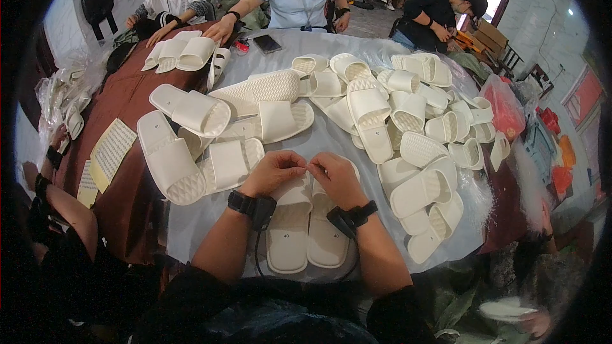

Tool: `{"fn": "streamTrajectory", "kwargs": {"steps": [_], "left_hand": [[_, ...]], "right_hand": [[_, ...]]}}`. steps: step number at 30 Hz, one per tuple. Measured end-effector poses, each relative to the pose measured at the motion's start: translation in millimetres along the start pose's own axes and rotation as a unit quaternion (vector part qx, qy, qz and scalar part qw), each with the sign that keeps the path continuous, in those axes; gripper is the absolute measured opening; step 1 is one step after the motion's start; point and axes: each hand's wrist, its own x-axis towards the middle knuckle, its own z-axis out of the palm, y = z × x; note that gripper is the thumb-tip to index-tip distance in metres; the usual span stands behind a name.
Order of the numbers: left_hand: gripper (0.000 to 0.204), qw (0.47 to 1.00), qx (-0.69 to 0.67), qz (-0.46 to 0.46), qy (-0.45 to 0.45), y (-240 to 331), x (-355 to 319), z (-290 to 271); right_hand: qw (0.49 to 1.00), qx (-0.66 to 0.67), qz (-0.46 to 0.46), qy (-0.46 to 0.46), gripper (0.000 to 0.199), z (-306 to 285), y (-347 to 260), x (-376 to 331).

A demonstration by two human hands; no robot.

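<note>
A pair of cream slippers lies side by side in front of me, a left slipper (288, 232) and a right slipper (326, 242), heels toward me. Above their toe ends, my left hand (275, 172) and my right hand (336, 178) almost meet at the fingertips. Both hands are closed in a pinch. Whatever they hold, if anything, is too small to make out. My hands hide much of the slippers' straps. Each wrist wears a black band with a small box, and a cable hangs down from it.
Loose slippers (217, 162) lie at the left, and a big heap of slippers (408, 108) covers the right. Printed yellow sheets (113, 150) rest on the brown cloth (137, 210). A phone (267, 43) lies at the far edge. Co-workers sit around the table; a red plastic bag (502, 102) stands right.
</note>
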Motion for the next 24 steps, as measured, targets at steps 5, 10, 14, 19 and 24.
{"fn": "streamTrajectory", "kwargs": {"steps": [5,10,14,19,24], "left_hand": [[0.013,1.0,0.007,0.002,0.004,0.5,0.2,0.8],[0.013,1.0,0.012,-0.002,0.002,1.9,-1.0,0.6],[0.012,1.0,0.005,-0.005,-0.002,2.7,-0.1,1.5],[0.013,1.0,-0.01,-0.01,0.0,-0.8,-0.3,-1.5],[0.015,1.0,-0.001,-0.01,-0.001,-2.1,0.8,-2.9]], "right_hand": [[1.0,-0.004,-0.011,0.001,0.015,2.9,4.2,-0.8],[1.0,-0.007,-0.018,0.001,0.014,4.5,5.6,-0.7],[1.0,-0.004,-0.02,0.007,0.014,5.4,6.9,-0.7],[1.0,-0.005,-0.02,0.008,0.014,5.4,5.2,0.0],[1.0,-0.008,-0.007,0.001,0.015,3.0,1.8,-0.2]]}}
